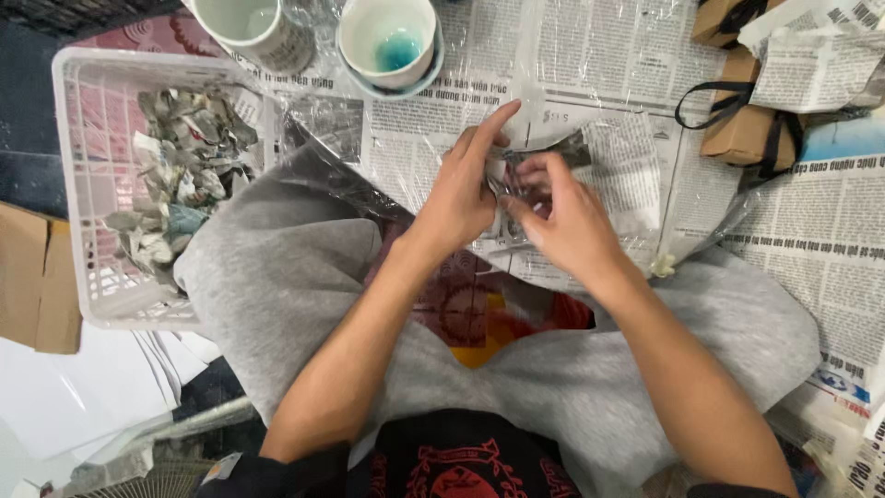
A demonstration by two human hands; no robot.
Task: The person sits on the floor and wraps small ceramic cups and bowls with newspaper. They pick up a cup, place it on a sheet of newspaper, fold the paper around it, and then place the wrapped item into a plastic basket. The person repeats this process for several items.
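Note:
My left hand [464, 189] and my right hand [564, 214] meet over a small folded piece of newspaper [539, 159], both gripping it between fingers and thumbs. The left index finger points up and away. The piece is partly hidden by the fingers. Beneath it lies a spread of newspaper sheets [599, 65] under clear plastic film. My knees in grey trousers [277, 277] frame the spot.
A white plastic basket [74, 184] at left holds several folded newspaper pieces [180, 175]. Two white cups [392, 41] stand at the top, one with blue liquid. Brown boxes with black straps [747, 129] sit top right. Cardboard and white paper sheets [55, 387] lie lower left.

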